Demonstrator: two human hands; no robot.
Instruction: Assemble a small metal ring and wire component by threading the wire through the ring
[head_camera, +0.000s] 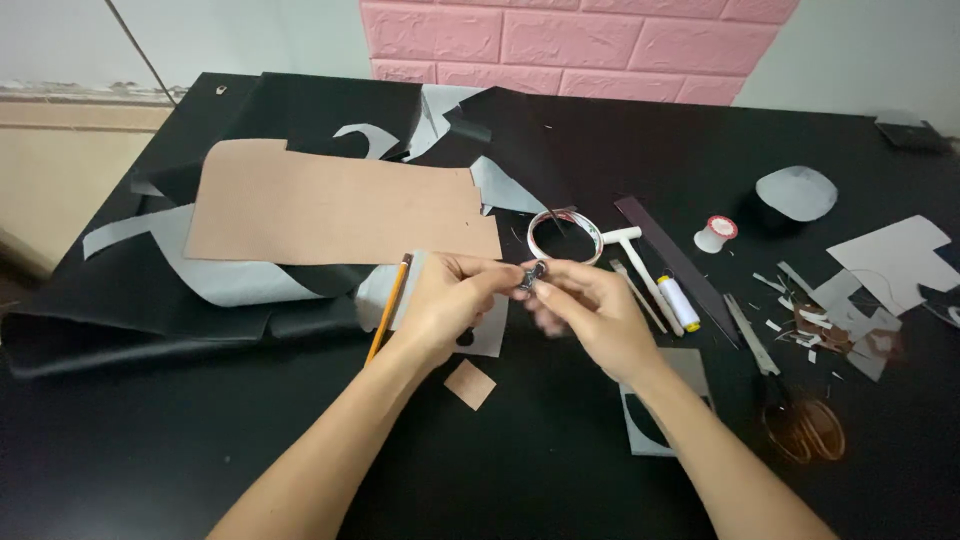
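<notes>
My left hand (447, 302) and my right hand (590, 310) meet over the middle of the black table (200, 440). Together their fingertips pinch a small dark metal piece (531, 275); its exact shape is too small to tell. A pencil (389, 306) lies just left of my left hand. A small brown square scrap (469, 384) lies below my left wrist. Behind the fingers sits a ring of white tape (565, 235).
A large brown paper pattern (330, 215) rests on black and grey sheets (200, 290) at the left. To the right lie a white T-shaped tool (630, 255), a thread spool (680, 303), a dark strip (675, 260), a red-white spool (716, 233), scissors (790, 405) and grey scraps (890, 265).
</notes>
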